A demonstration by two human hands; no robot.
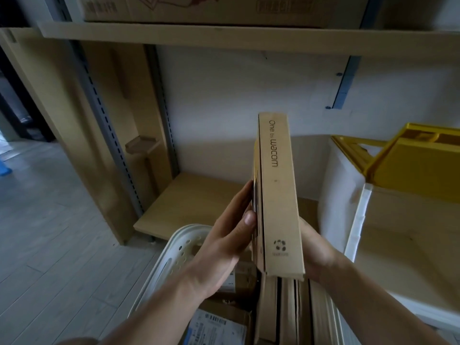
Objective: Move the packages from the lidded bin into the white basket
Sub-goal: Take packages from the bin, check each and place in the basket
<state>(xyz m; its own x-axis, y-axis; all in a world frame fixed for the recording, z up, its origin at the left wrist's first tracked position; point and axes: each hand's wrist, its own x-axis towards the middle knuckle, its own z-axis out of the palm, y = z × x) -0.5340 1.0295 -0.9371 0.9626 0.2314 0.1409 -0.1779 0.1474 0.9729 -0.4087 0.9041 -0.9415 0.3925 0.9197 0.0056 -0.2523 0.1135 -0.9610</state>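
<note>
I hold a flat brown cardboard box printed "One by wacom" (278, 195) on edge above the white basket (171, 255). My left hand (229, 235) grips its left face, thumb on the near edge. My right hand (313, 252) grips its right face, mostly hidden behind the box. The basket below holds several packages: flat cardboard boxes standing on edge (286, 310) and labelled parcels (219, 324). The lidded bin (348, 195) is white with a yellow lid (418, 158) raised open at the right.
A wooden shelf board (189, 202) lies low behind the basket, with metal uprights (104, 125) at the left. An upper shelf (224, 36) carries a large carton. Pale plank floor (49, 232) spreads to the left.
</note>
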